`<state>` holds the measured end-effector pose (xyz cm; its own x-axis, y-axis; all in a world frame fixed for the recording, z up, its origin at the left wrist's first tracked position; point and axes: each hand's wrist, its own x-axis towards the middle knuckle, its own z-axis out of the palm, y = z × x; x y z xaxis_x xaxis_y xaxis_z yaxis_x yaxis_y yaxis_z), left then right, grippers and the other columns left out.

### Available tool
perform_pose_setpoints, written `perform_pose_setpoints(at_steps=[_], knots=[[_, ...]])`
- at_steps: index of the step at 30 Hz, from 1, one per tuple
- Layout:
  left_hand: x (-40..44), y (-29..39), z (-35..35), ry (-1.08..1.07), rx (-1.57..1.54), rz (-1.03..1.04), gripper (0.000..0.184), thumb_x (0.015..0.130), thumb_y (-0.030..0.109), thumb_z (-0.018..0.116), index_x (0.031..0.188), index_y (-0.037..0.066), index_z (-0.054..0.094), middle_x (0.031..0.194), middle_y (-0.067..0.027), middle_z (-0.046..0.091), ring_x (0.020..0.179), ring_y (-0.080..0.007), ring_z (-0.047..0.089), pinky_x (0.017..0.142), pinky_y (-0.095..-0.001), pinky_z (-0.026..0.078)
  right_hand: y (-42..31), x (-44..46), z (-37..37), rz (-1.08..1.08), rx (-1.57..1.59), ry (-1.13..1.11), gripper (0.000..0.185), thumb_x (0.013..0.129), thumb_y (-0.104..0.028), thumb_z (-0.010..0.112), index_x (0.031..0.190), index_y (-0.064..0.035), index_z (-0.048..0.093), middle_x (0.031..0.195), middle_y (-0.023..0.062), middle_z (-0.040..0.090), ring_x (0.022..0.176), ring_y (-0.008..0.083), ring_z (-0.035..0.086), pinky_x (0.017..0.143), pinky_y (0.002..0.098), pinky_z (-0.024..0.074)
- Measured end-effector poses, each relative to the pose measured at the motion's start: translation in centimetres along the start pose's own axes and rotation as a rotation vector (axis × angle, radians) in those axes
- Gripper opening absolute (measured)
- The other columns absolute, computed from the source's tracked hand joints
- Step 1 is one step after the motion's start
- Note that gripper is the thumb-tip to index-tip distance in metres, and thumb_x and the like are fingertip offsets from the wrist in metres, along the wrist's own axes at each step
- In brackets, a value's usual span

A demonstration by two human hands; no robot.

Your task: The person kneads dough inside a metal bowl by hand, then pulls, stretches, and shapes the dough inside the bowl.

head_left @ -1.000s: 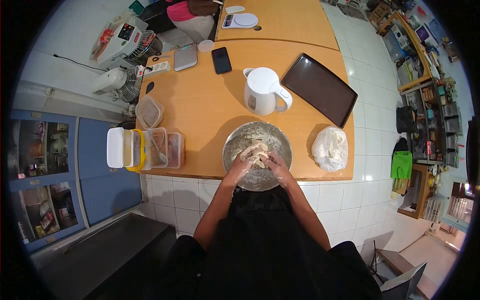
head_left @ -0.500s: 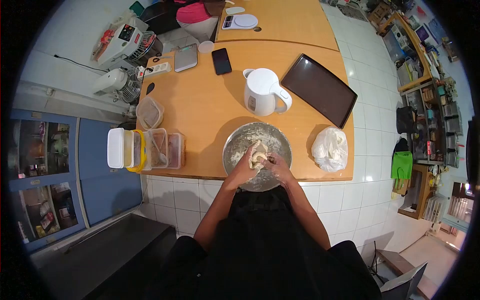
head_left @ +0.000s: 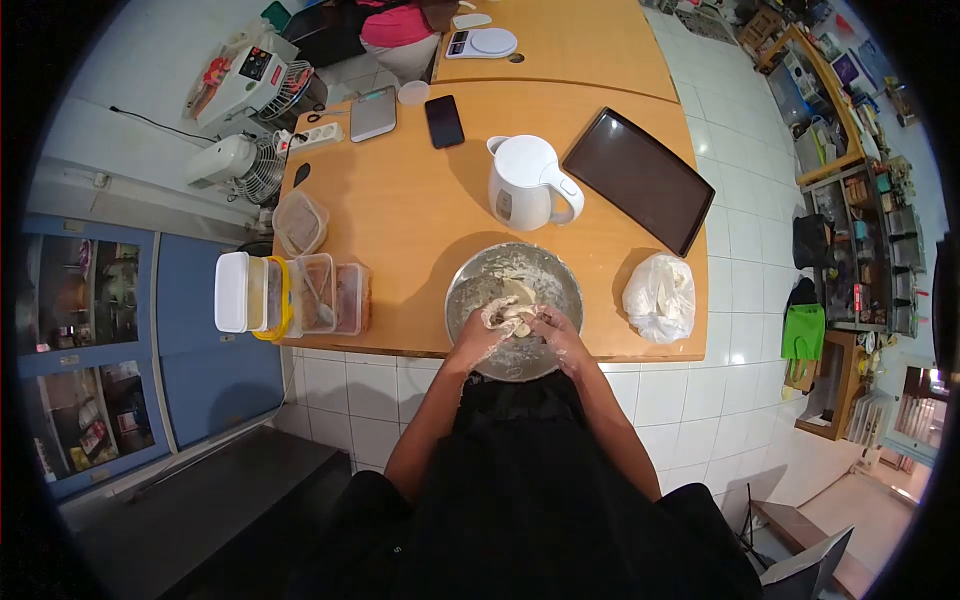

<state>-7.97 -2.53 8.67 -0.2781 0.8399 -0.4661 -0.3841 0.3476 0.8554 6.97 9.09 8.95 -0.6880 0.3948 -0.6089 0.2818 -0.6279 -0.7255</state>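
Dough (head_left: 519, 292), pale and ragged, lies inside a round metal mixing bowl (head_left: 562, 281) at the near edge of the wooden table (head_left: 400, 225), with flour streaked over the bowl's inner wall. Both bare hands are down in the bowl, and smears of dough and flour coat them. The left hand (head_left: 482, 335) has its fingers curled around part of the dough, clamped on it. The right hand (head_left: 561, 337) comes in from the other side, its bent fingertips touching the dough; whether they grip it or only press, I cannot tell. Just beyond the bowl stands a white electric kettle (head_left: 522, 180), upright, its handle toward the right. A dark rectangular baking tray (head_left: 640, 180) lies at an angle beside the kettle, and a knotted-looking white plastic bag (head_left: 660, 300) sits near the right edge of the table. On the left, lidded and open plastic containers (head_left: 318, 290) are grouped close together, one with a yellow rim. Farther back lie a black smartphone (head_left: 444, 121), a flat silver scale (head_left: 373, 114) and a white kitchen scale (head_left: 482, 43). Another person in a pink top (head_left: 398, 25) is partly visible past the table.
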Motion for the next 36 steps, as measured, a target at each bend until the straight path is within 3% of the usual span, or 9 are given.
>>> perform_pose_setpoints(at_steps=[5,11,14,17,20,26,29,32,36], knots=[[0.2,0.6,0.9,-0.018,0.112,0.201,0.049,0.084,0.008,0.067,0.130,0.001,0.051,0.123,-0.0089,0.060,0.107,-0.0153,0.057,0.094,-0.0300,0.045,0.3,0.3,0.1,-0.116,-0.013,-0.008,0.045,0.089,-0.025,0.069,0.123,0.0005,0.055,0.110,0.0107,0.063,0.102,0.0156,0.057,0.087,0.0291,0.0452],[0.4,0.3,0.5,0.058,0.360,0.195,0.053,0.084,0.006,0.063,0.135,0.003,0.047,0.126,-0.0101,0.058,0.114,-0.0171,0.053,0.098,-0.0321,0.043,0.3,0.7,-0.4,-0.195,-0.143,-0.005,0.035,0.088,-0.019,0.070,0.115,0.0012,0.062,0.102,0.0079,0.066,0.093,0.0135,0.059,0.083,0.0285,0.0468],[1.1,-1.2,0.0,0.090,0.410,0.247,0.058,0.075,0.000,0.061,0.131,0.001,0.047,0.118,-0.0200,0.061,0.113,-0.0310,0.059,0.095,-0.0354,0.045,0.7,0.8,-0.2,-0.211,-0.193,0.041,0.028,0.088,-0.019,0.070,0.108,0.0010,0.065,0.096,0.0061,0.067,0.089,0.0115,0.058,0.081,0.0280,0.0465],[0.1,0.4,0.4,0.058,0.544,0.229,0.058,0.073,-0.003,0.056,0.131,0.001,0.047,0.116,-0.0224,0.062,0.113,-0.0355,0.058,0.094,-0.0368,0.045,1.6,1.1,-0.6,-0.227,-0.190,0.045,0.025,0.089,-0.019,0.069,0.103,0.0004,0.065,0.092,0.0046,0.066,0.086,0.0101,0.057,0.079,0.0273,0.0458],[0.1,0.6,0.4,-0.032,0.598,0.219,0.053,0.081,0.002,0.059,0.133,0.005,0.048,0.127,-0.0115,0.057,0.114,-0.0211,0.055,0.097,-0.0322,0.043,2.2,1.3,-0.7,-0.211,-0.165,0.051,0.023,0.090,-0.021,0.067,0.101,-0.0007,0.065,0.090,0.0031,0.064,0.084,0.0099,0.056,0.077,0.0265,0.0449],[0.2,0.3,0.4,-0.047,-0.213,-0.123,0.052,0.085,0.013,0.067,0.133,0.005,0.049,0.128,-0.0096,0.055,0.113,-0.0191,0.055,0.091,-0.0323,0.048,1.8,0.8,-0.5,-0.074,0.008,0.080,0.025,0.092,-0.026,0.064,0.104,-0.0032,0.064,0.088,0.0007,0.061,0.079,0.0104,0.053,0.072,0.0254,0.0425],[-0.4,0.3,0.1,-0.062,0.501,0.269,0.050,0.087,0.017,0.069,0.131,0.004,0.051,0.125,-0.0064,0.056,0.110,-0.0163,0.056,0.090,-0.0316,0.050,2.0,0.9,-0.6,-0.102,-0.009,0.101,0.027,0.093,-0.028,0.064,0.105,-0.0040,0.063,0.089,0.0007,0.061,0.079,0.0099,0.052,0.071,0.0253,0.0418],[-0.6,0.1,1.3,0.043,0.023,-0.082,0.046,0.087,0.013,0.067,0.129,0.002,0.053,0.124,-0.0074,0.058,0.106,-0.0149,0.057,0.092,-0.0310,0.048,1.3,0.3,-0.4,-0.078,-0.042,0.134,0.030,0.093,-0.030,0.064,0.107,-0.0035,0.063,0.091,0.0018,0.061,0.082,0.0102,0.053,0.072,0.0255,0.0423],[1.5,-3.5,0.0,0.026,0.231,0.165,0.046,0.085,0.007,0.064,0.128,0.000,0.052,0.121,-0.0096,0.060,0.104,-0.0161,0.058,0.093,-0.0307,0.045,1.6,0.7,-0.7,-0.086,-0.115,0.083,0.034,0.093,-0.031,0.064,0.110,-0.0021,0.062,0.097,0.0020,0.062,0.088,0.0097,0.054,0.077,0.0256,0.0437]])
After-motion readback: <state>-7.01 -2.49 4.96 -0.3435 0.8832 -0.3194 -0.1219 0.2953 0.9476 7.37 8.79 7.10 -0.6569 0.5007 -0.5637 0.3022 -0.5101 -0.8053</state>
